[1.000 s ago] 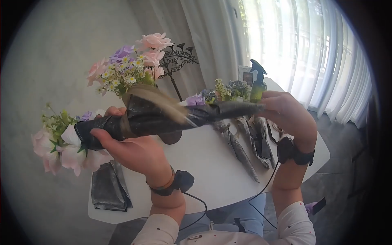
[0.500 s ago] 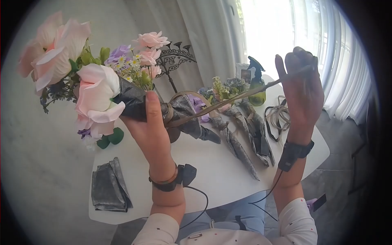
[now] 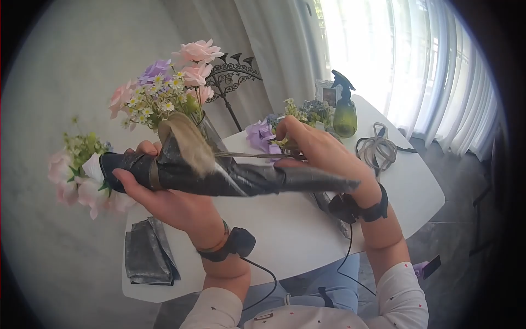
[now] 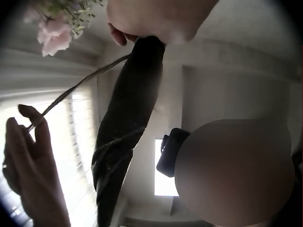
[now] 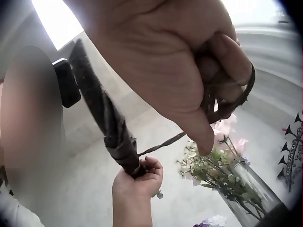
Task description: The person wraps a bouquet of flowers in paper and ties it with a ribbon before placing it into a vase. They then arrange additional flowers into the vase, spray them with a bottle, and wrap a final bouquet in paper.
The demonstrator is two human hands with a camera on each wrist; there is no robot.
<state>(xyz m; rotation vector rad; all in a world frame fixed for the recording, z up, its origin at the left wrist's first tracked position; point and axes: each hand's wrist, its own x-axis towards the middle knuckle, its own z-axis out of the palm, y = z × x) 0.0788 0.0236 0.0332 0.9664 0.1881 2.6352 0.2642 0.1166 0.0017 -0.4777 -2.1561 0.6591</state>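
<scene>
My left hand (image 3: 181, 211) grips a bouquet wrapped in dark paper (image 3: 246, 180), close below its pink and white flowers (image 3: 87, 183). The bouquet lies nearly level above the table, its narrow wrapped end pointing right. A tan ribbon (image 3: 238, 156) circles the wrap near the left thumb and runs taut to my right hand (image 3: 331, 153). In the right wrist view the curled fingers (image 5: 232, 61) hold the ribbon (image 5: 165, 143), which loops round them. A wide loose piece of the ribbon stands up from the wrap beside the left hand.
Folded dark paper (image 3: 148, 252) lies at the white table's left. Behind stand a glass vase of roses and daisies (image 3: 164, 98) and a black metal stand (image 3: 233, 82). At the right are a green spray bottle (image 3: 344, 118), a ribbon coil (image 3: 378, 151) and purple flowers (image 3: 260, 134).
The bouquet's flower end swung up toward the camera, then back to the left, so it lies level again. My right hand pulled the ribbon out rightward and has since come down closer to the wrap.
</scene>
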